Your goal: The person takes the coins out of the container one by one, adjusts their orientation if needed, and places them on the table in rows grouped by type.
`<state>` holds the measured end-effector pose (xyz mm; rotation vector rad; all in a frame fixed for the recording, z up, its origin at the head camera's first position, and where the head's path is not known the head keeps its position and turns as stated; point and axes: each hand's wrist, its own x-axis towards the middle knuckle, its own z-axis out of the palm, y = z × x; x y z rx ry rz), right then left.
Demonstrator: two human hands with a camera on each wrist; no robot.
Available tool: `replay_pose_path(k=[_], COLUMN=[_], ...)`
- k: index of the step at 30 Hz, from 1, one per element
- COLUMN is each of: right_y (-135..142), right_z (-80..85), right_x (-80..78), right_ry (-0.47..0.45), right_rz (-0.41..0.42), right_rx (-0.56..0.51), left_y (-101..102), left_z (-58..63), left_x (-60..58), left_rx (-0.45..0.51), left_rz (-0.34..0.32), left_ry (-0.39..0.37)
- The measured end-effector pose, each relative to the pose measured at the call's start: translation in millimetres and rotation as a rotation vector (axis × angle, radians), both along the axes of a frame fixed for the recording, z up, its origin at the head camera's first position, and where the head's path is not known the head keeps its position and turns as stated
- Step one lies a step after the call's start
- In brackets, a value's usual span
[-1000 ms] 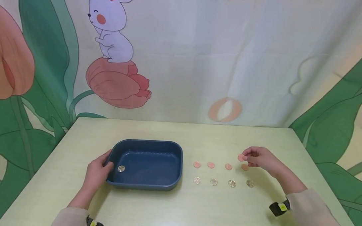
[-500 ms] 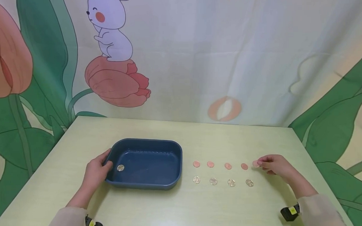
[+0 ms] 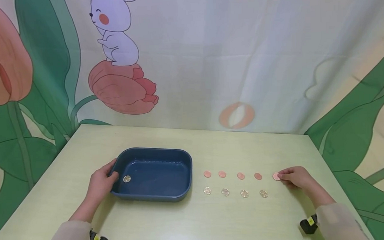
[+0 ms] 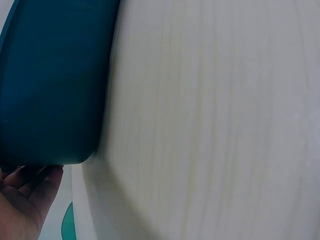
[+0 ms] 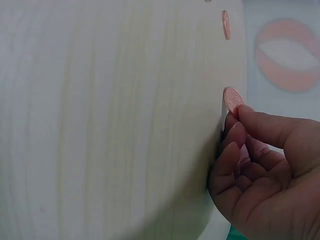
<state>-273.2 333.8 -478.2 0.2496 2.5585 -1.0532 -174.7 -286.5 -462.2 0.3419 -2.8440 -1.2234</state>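
My right hand (image 3: pixel 296 177) pinches a copper-coloured coin (image 5: pixel 233 100) between thumb and fingertips, low at the right end of a row of copper coins (image 3: pixel 241 176). In the right wrist view the coin is tilted, its near edge between the fingertips. Below that row lies a second row of gold-coloured coins (image 3: pixel 244 193). On the left, my left hand (image 3: pixel 100 181) grips the left side of a dark blue rectangular tray (image 3: pixel 156 198), thumb over the rim. One gold coin (image 3: pixel 126 178) lies inside the tray near its left wall.
Everything stands on a pale wood-grain table (image 3: pixel 189 222). Behind it hangs a curtain (image 3: pixel 190 63) printed with a rabbit and tulips. Black wrist cameras are strapped at both sleeves; the right one (image 3: pixel 308 224) hangs close over the table.
My right hand has moved right and down with the copper coin, from above the row to its right end. The left hand and tray have stayed in place.
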Motion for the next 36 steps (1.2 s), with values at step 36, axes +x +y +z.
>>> replay_pose_path(k=[36], right_y=[-7.3], right_z=[-4.7], right_x=[6.8], right_ry=[0.161], right_rz=[0.033], right_rx=[0.147], left_y=[0.9], left_z=[-0.7], left_x=[-0.1], left_rx=[-0.005], left_rz=[-0.012], left_ry=[0.007])
